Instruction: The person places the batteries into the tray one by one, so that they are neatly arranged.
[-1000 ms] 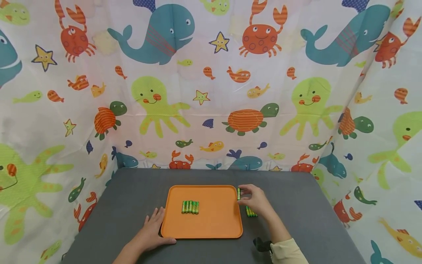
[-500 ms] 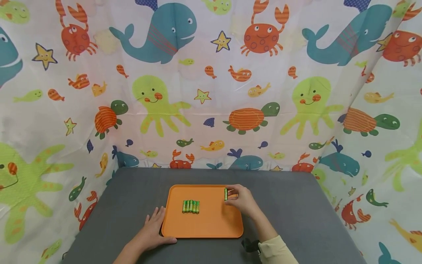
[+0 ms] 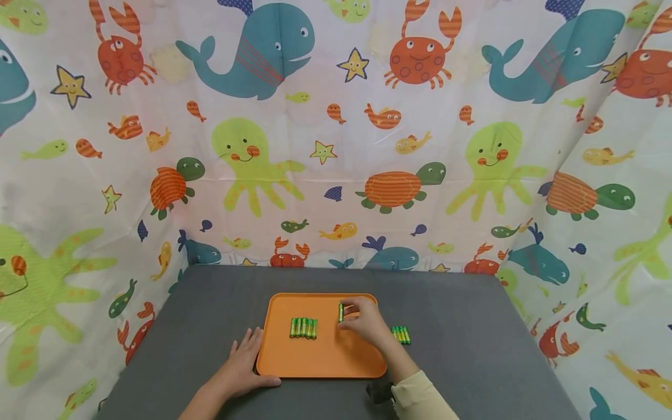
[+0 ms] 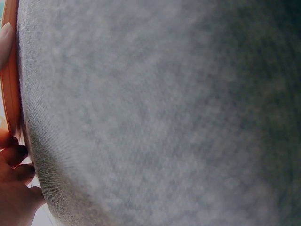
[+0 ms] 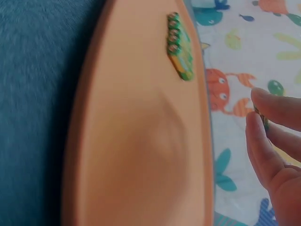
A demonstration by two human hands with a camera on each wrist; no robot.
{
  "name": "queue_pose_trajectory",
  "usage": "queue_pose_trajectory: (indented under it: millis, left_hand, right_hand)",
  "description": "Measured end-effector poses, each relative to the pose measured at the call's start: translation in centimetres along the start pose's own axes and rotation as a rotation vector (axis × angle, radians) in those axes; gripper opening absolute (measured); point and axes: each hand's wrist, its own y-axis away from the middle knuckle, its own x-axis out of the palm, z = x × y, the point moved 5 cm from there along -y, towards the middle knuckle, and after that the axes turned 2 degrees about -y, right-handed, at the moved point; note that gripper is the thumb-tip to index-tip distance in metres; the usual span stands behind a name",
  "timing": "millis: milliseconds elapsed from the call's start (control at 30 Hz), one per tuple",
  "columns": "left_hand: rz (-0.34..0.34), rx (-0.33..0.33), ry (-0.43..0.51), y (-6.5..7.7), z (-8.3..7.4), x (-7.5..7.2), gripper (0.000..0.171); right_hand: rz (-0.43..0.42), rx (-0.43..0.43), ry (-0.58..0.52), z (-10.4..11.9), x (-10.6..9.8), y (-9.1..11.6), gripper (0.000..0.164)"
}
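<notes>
An orange tray (image 3: 320,360) lies on the dark grey table. Inside it, left of the middle, several green batteries (image 3: 303,328) are lined up side by side. My right hand (image 3: 366,322) pinches a single green battery (image 3: 340,313) between thumb and fingertips, over the tray's right half. In the right wrist view only a sliver of that battery (image 5: 262,117) shows between the fingers. My left hand (image 3: 241,363) rests at the tray's left edge, fingers stretched along it and thumb at the front left corner. The left wrist view catches the tray's rim (image 4: 10,89) beside the thumb.
A second group of green batteries (image 3: 401,335) lies on the table (image 3: 451,350) just right of the tray, near my right forearm. A white curtain (image 3: 336,192) printed with sea animals encloses the table at the back and both sides.
My right hand has carried the battery leftward from beyond the tray's right edge to over the tray. The left hand and the lined-up batteries have stayed in place.
</notes>
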Motion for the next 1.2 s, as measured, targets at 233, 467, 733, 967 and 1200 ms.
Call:
queue_pose_trajectory:
  millis: [233, 467, 733, 967, 1200]
  left_hand:
    - [0.002, -0.001, -0.004, -0.2, 0.0, 0.0, 0.132]
    - [0.000, 0.000, -0.008, -0.2, -0.1, -0.1, 0.132]
    - [0.007, -0.008, -0.009, -0.3, -0.2, -0.1, 0.132]
    - [0.004, -0.007, -0.012, -0.4, -0.1, -0.1, 0.132]
    - [0.004, -0.011, -0.008, -0.3, -0.3, -0.2, 0.133]
  right_hand:
    - [0.009, 0.054, 0.000, -0.5, 2.3, -1.0, 0.056]
    - [0.026, 0.065, -0.017, -0.7, 3.8, -1.6, 0.056]
    - [0.045, 0.081, 0.023, -1.2, 5.2, -2.1, 0.058]
    - [0.051, 0.083, 0.058, -1.3, 6.2, -2.4, 0.061]
    - [0.049, 0.073, 0.125, -1.6, 7.0, -2.5, 0.059]
